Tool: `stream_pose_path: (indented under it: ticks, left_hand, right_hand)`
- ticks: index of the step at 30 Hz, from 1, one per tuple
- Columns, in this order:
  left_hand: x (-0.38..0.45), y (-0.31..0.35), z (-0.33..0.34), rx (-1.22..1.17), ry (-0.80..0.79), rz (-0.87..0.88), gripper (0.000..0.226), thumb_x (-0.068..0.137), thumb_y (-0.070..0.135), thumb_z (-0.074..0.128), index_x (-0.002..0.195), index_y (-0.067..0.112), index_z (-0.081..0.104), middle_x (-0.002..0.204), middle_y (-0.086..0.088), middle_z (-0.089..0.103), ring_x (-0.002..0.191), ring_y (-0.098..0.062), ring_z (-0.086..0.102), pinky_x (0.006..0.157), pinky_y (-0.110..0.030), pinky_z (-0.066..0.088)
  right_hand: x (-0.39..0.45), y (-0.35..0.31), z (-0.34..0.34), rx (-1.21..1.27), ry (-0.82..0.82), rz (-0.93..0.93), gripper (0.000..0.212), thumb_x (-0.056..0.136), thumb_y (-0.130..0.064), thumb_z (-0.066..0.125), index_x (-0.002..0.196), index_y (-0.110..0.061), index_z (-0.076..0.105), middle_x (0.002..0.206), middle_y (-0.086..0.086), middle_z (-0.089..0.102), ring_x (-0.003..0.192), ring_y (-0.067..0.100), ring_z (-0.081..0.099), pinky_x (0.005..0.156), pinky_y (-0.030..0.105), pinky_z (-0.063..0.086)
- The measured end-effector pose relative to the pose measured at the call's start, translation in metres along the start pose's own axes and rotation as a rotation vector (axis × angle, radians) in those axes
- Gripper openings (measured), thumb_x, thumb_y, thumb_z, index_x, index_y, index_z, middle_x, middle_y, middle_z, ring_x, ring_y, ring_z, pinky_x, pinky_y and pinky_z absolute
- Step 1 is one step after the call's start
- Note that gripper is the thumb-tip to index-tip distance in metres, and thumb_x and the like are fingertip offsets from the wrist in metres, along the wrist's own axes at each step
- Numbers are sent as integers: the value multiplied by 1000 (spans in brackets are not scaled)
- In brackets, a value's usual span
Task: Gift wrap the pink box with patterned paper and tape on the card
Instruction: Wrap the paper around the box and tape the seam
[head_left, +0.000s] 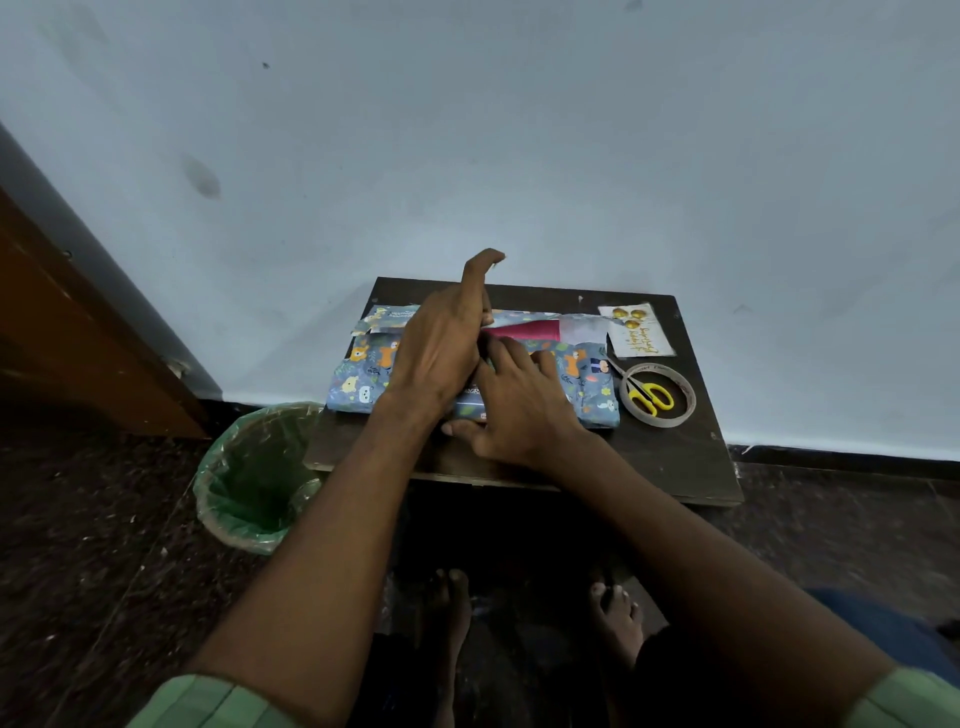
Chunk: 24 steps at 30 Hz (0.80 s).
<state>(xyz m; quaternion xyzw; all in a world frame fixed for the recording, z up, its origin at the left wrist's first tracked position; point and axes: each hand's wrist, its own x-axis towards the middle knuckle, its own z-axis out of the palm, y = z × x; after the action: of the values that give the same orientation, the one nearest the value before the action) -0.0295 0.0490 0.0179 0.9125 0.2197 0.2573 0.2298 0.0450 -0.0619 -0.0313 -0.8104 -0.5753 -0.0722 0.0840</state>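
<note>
The pink box (524, 329) lies on the small dark table (670, 457), mostly covered by blue patterned paper (358, 379) printed with animals. A strip of pink shows at the far side between the paper's edges. My left hand (441, 343) sits over the middle of the box, its index finger raised and its other fingers curled down at the paper's seam. My right hand (514, 410) presses flat on the near flap of paper, fingers spread. The white card (636, 332) with gold lettering lies at the table's far right.
A roll of clear tape (687, 396) lies right of the box with yellow-handled scissors (649, 396) resting inside its ring. A bin with a green liner (254, 478) stands on the floor left of the table. A pale wall rises behind. My bare feet are under the table's front edge.
</note>
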Motion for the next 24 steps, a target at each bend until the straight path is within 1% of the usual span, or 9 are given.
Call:
stream_pose_path:
  ticks: [2, 5, 9, 11, 13, 16, 20, 22, 24]
  left_hand:
    - [1, 0, -1, 4, 13, 1, 86, 86, 1, 50, 162, 33, 26, 104, 1, 60, 95, -19, 64, 76, -33, 47]
    - [0, -1, -2, 2, -6, -4, 88, 85, 0, 51, 161, 37, 25, 102, 2, 60, 95, -18, 67, 77, -40, 54]
    - [-3, -5, -1, 10, -40, -43, 81, 90, 3, 50, 157, 42, 27, 97, 2, 63, 94, -19, 68, 83, -47, 57]
    - [-4, -6, 0, -24, -46, -66, 71, 96, 8, 47, 154, 44, 30, 96, 1, 65, 96, -22, 68, 86, -51, 57]
    - [-4, -6, 2, -16, -33, -64, 67, 97, 9, 47, 152, 45, 30, 95, 0, 66, 95, -24, 69, 84, -50, 57]
    - [-4, -12, 5, 44, -21, -36, 58, 104, 9, 47, 155, 34, 35, 99, -7, 74, 88, -31, 72, 76, -49, 60]
    - [-8, -18, 9, 53, -86, -29, 48, 109, 15, 41, 154, 31, 37, 99, -14, 77, 81, -40, 72, 74, -55, 61]
    - [-9, -19, 10, 85, -86, -12, 52, 106, 10, 45, 155, 27, 37, 96, -15, 77, 77, -39, 71, 71, -53, 62]
    - [-11, -19, 7, 135, -95, 3, 62, 101, 5, 52, 157, 28, 34, 93, -8, 76, 75, -32, 70, 69, -47, 61]
  right_hand:
    - [2, 2, 0, 1, -5, -1, 87, 81, -77, 46, 139, -14, 57, 144, 9, 52, 129, 31, 47, 100, 50, 35]
    - [3, 4, 0, 11, 32, -12, 69, 85, -66, 59, 134, -17, 62, 141, 7, 55, 125, 31, 51, 100, 49, 37]
    - [-1, -1, -2, 36, 37, -2, 61, 95, -57, 35, 131, -18, 65, 138, 6, 58, 124, 31, 51, 101, 49, 36]
    - [0, -1, -6, 77, 20, 15, 57, 98, -49, 31, 131, -17, 65, 140, 7, 58, 125, 32, 51, 101, 49, 36]
    - [2, 0, -10, 116, 25, 22, 45, 100, -42, 42, 127, -15, 66, 135, 9, 59, 119, 33, 55, 97, 47, 38]
    - [1, 1, -15, 233, 87, 73, 30, 96, -29, 63, 115, -7, 70, 117, 13, 59, 106, 32, 56, 75, 40, 43]
    - [-5, -5, -16, 128, 157, 71, 21, 97, -26, 63, 101, -10, 75, 100, 7, 67, 102, 29, 60, 64, 35, 42]
    - [-5, -6, -20, 96, 151, 69, 20, 97, -26, 63, 100, -11, 76, 96, 7, 69, 99, 29, 62, 66, 35, 42]
    - [-4, -4, -25, 130, 117, 104, 19, 98, -24, 64, 107, -10, 73, 102, 9, 66, 104, 31, 60, 67, 37, 42]
